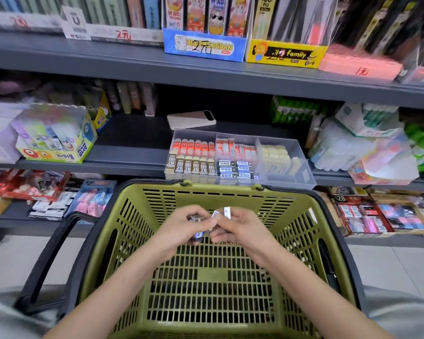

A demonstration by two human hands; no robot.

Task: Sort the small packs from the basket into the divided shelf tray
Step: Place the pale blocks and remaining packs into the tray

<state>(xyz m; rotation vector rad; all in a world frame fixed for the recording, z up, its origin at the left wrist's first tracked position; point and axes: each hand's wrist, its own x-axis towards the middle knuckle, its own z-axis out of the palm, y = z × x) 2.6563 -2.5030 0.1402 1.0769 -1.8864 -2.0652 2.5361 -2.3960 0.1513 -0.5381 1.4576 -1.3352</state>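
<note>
Grey metal shop shelves fill the background, stocked with stationery in boxes. On the front edge of the middle shelf sits a clear divided tray (294, 177) with three compartments. Its left compartment holds a back row of orange-and-white packs (194, 147) and a front row of gold packs marked 2B (191, 166). The middle compartment has red-and-white packs behind and black packs (236, 169) in front, and the right one holds pale yellow blocks (274, 154). Behind the tray, further back on the same shelf, a white phone-like slab (192, 120) lies flat. A glue box (59, 143) stands well to the left on that shelf.

Below the tray, nearest the camera, is a green slatted basket (132, 216) with black handles, its far rim just under the tray's front wall.

Both hands meet above the basket's far half, fingertips nearly touching. The left hand (179, 231) has its fingers curled round a dark pack (195, 218), which sits at the fingertips; a second small blue-and-white pack (198, 235) shows just below it, against the thumb. The right hand (242, 228) pinches a white pack (227, 212) that stands upright above its fingers, with a silvery pack (216, 214) tilted beside it toward the left hand. How many packs each hand holds in all cannot be told.
</note>
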